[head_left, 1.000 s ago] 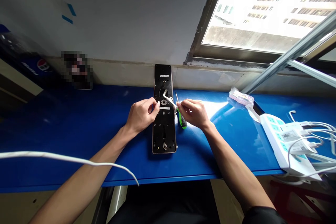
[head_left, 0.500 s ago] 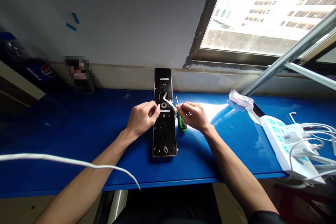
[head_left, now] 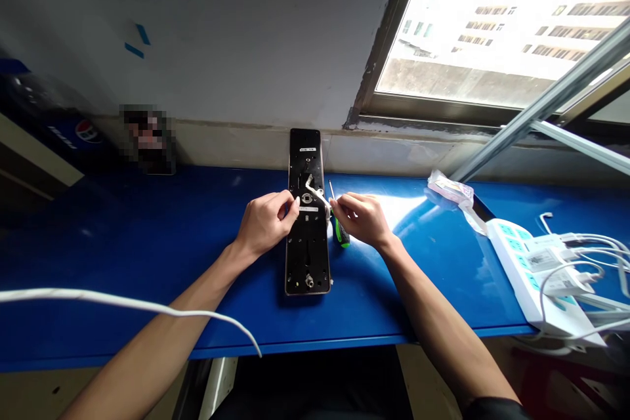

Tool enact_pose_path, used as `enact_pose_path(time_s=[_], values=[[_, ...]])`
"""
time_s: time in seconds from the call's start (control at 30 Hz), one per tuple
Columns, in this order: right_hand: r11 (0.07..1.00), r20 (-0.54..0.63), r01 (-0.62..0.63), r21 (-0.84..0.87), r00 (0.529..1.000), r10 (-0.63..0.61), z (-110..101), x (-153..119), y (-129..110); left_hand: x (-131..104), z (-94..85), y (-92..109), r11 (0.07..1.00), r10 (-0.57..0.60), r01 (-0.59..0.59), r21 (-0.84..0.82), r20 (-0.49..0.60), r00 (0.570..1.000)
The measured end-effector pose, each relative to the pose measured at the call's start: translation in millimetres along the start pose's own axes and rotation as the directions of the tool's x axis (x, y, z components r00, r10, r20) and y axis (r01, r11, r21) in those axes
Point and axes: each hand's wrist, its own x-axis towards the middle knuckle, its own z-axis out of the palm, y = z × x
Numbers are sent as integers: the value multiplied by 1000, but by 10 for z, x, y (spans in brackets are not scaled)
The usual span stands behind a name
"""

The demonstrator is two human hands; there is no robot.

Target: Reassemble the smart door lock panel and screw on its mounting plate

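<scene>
A long black panel (head_left: 308,249), which looks like a door lock's back plate, lies lengthwise in front of me. It has a square hole in a round metal fitting and a white cable (head_left: 317,191) crossing to its right edge. My left hand (head_left: 268,218) is closed in a pinch over the panel's left edge; whatever its fingertips hold is hidden. At the right edge my right hand (head_left: 361,216) is also pinched, close by the cable's end, and I cannot make out what is in it. A screwdriver (head_left: 341,234) with a green and black handle lies partly behind the right fingers.
On the blue table (head_left: 197,210), a white power strip (head_left: 522,275) with plugs and cables stands at right, near a pink-and-white packet (head_left: 450,187). A white cord (head_left: 147,304) hangs over my left forearm. At the back left is a cola bottle (head_left: 73,131).
Both hands keep practically the same pinched pose beside the panel. The view has shifted very slightly; nothing has visibly been picked up or put down.
</scene>
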Motion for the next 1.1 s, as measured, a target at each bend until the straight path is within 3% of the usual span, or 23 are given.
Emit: enact_pose_path(time_s=[1.1], values=[[997, -40, -56, 53, 997, 58, -13, -3, -3, 15, -36, -21, 1000, 26, -26, -8, -37, 999]])
